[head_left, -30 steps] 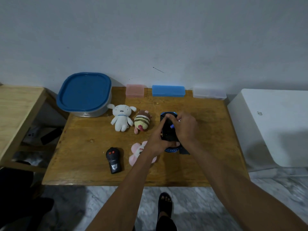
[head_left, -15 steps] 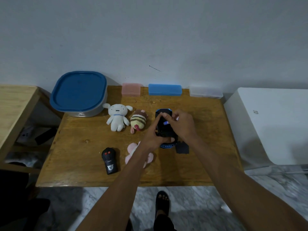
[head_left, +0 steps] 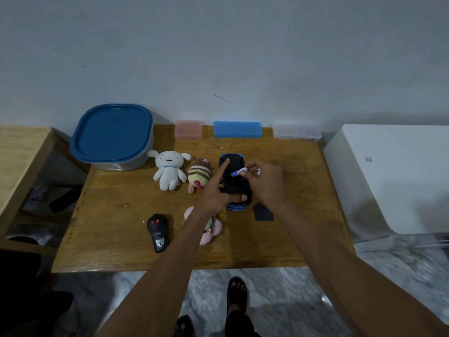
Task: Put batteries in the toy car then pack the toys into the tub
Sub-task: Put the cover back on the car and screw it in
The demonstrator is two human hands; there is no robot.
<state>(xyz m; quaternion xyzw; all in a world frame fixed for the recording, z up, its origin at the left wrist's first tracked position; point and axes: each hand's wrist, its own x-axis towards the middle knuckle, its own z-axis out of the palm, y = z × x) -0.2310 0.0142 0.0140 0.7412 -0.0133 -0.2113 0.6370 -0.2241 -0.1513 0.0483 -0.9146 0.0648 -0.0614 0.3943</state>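
The blue toy car [head_left: 234, 184] lies upside down on the wooden table [head_left: 116, 229], its black underside up. My left hand [head_left: 218, 190] holds the car, forefinger stretched along it and thumb at its near end. My right hand [head_left: 264, 181] pinches a blue and white battery [head_left: 239, 171] just above the car's open compartment. The black battery cover [head_left: 263, 212] lies right of the car. The tub [head_left: 113, 137], shut with a blue lid, stands at the back left. A white plush [head_left: 168, 170], a striped plush [head_left: 199, 175] and a pink plush [head_left: 211, 228] lie nearby.
A black remote control [head_left: 158, 233] lies near the front edge. Pink [head_left: 188, 129], blue [head_left: 237, 129] and clear [head_left: 296, 132] small boxes line the wall. A white appliance [head_left: 398, 176] stands to the right, another wooden table [head_left: 19, 161] to the left. My feet are on the marble floor.
My right hand has drawn back from the car's underside and now shows the battery held at its fingertips. My left forefinger has straightened along the car. The view has shifted slightly.
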